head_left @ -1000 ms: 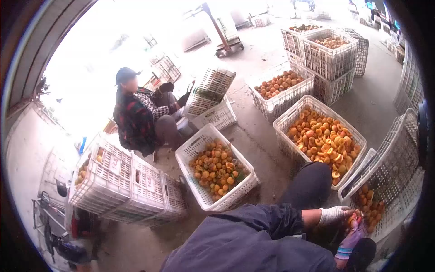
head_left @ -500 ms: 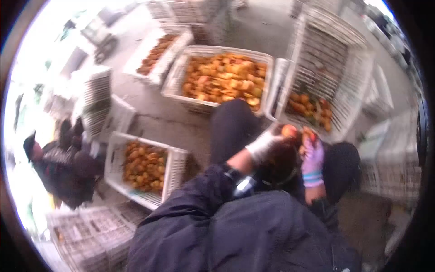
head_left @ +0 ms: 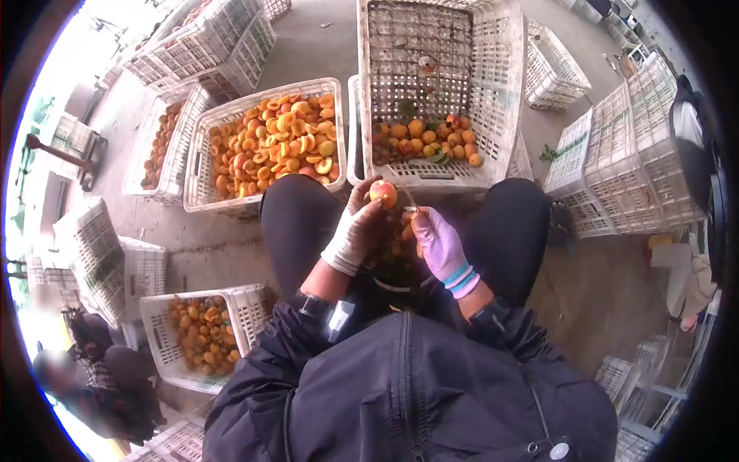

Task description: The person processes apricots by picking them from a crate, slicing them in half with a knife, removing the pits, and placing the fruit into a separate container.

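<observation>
My left hand [head_left: 358, 227], in a white glove with dark, stained fingers, grips a whole orange-red apricot [head_left: 383, 193] between the knees. Close beside it, my right hand [head_left: 439, 245] wears a lilac glove with blue cuff stripes. Its fingers are closed round a thin knife-like tool [head_left: 410, 202], whose tip points up near the apricot; most of it is hidden. Beneath both hands, a dark container with more fruit shows only in part. In front, a tilted white crate [head_left: 496, 92] holds whole apricots [head_left: 431, 140] and some leaves.
Left of my knee, a white crate [head_left: 198, 165] is full of halved apricots [head_left: 281, 135]. Another fruit-filled crate [head_left: 250, 312] stands at lower left, near a seated person [head_left: 108, 377]. Stacked crates [head_left: 623, 150] rise at right, and more crates [head_left: 208, 50] at upper left.
My view has swung to the right, so the crates and both hands appear further left. The apricot stays in my left hand. The right hand's tool shows more clearly.
</observation>
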The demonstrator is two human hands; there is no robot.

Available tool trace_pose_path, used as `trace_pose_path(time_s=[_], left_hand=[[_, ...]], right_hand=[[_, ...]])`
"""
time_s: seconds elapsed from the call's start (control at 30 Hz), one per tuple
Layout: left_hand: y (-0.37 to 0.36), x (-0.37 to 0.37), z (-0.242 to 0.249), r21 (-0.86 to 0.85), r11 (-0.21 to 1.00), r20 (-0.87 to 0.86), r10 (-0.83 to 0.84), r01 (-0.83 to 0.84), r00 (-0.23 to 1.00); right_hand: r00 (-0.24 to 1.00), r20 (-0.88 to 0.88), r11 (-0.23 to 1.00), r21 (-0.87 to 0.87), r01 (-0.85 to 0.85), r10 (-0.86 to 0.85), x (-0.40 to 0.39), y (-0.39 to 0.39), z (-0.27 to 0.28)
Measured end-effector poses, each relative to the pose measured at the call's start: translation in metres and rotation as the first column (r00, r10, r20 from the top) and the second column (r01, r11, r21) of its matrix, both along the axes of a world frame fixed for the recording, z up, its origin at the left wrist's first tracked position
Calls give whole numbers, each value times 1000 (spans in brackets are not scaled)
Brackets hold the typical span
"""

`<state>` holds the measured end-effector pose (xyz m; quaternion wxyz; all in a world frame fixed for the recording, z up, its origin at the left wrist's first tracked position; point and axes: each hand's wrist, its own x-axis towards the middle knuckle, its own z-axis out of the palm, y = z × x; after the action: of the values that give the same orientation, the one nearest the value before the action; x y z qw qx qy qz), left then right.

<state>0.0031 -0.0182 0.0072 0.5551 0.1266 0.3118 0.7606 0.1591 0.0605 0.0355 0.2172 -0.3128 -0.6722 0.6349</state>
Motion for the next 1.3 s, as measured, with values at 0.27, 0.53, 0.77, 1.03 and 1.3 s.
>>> trace_pose_path(time_s=[0.27, 0.53, 0.77, 1.03, 1.3], left_hand=[[4, 1, -3, -73, 996, -142, 33, -44, 989], [2, 2, 2, -89, 996, -179, 7, -23, 984], [2, -2, 2, -70, 997, -227, -1, -15, 974], [-4, -1, 16, -83, 996, -266, -8, -14, 964], [-3, -3, 10, -30, 1000, -264, 1, -9, 964]], right_hand=[[996, 86, 988, 157, -14, 0, 3, 2, -3], [989, 138, 974, 214, -74, 44, 3, 3, 0], [985, 165, 945, 313, -96, 45, 1, 5, 3], [982, 187, 891, 445, -88, 4, -2, 1, 0], [977, 211, 860, 496, -115, 9, -4, 1, -14]])
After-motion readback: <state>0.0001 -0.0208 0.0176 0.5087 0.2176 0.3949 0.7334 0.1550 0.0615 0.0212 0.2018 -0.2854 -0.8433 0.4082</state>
